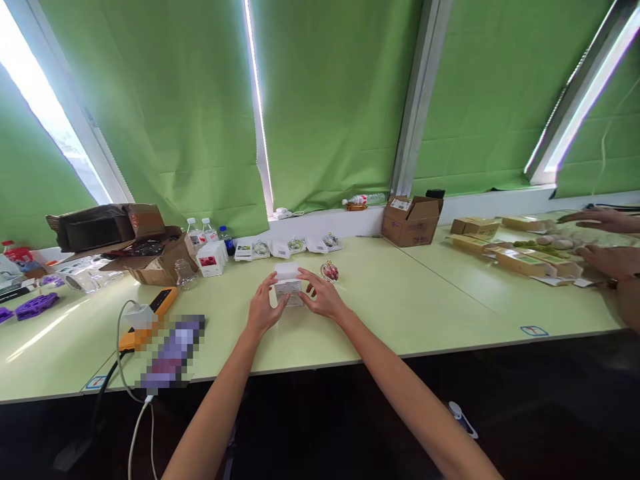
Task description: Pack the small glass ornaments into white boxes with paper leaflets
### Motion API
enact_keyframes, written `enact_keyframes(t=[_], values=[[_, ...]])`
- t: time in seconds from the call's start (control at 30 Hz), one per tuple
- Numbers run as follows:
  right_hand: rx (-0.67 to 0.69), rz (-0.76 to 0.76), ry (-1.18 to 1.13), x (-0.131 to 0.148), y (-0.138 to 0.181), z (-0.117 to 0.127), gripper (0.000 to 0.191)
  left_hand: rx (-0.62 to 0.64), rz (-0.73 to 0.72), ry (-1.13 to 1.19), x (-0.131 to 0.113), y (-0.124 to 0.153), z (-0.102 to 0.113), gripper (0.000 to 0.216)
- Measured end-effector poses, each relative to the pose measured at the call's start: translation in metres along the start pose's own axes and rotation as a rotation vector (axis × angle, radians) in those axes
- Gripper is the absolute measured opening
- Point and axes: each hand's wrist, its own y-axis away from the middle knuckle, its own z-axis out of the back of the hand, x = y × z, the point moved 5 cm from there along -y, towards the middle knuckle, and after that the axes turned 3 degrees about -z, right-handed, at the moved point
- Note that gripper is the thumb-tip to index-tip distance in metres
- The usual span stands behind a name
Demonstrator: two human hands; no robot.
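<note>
Between my two hands a small white carton (289,288) with fine printed text on its near side stands at the middle of the table, its top flap raised. My left hand (264,305) grips its left side, thumb against the front face. On the opposite side my right hand (324,295) holds the carton with fingertips at the top corner and thumb near the front. Just behind my right hand lies a round red ornament (329,271) with a gold-coloured top. The inside of the carton is hidden.
White cartons with clear ornaments (295,245) line the back. Left are a torn brown box (155,257), an orange power strip (163,303) and a blurred-out phone (175,350) with cables. Right stands a brown box (411,223); a co-worker's hands (607,260) are beside yellow boxes (525,261).
</note>
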Motion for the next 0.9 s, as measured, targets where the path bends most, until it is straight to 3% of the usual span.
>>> enact_keyframes(t=[0.63,0.9], values=[[0.008,-0.011,-0.021,0.001,0.001,0.0,0.051,0.018,0.044,0.044,0.0,0.002,-0.001,0.055],[-0.047,-0.041,-0.109,0.0,0.001,0.002,0.064,0.007,0.247,0.149,0.021,0.005,-0.009,0.078]])
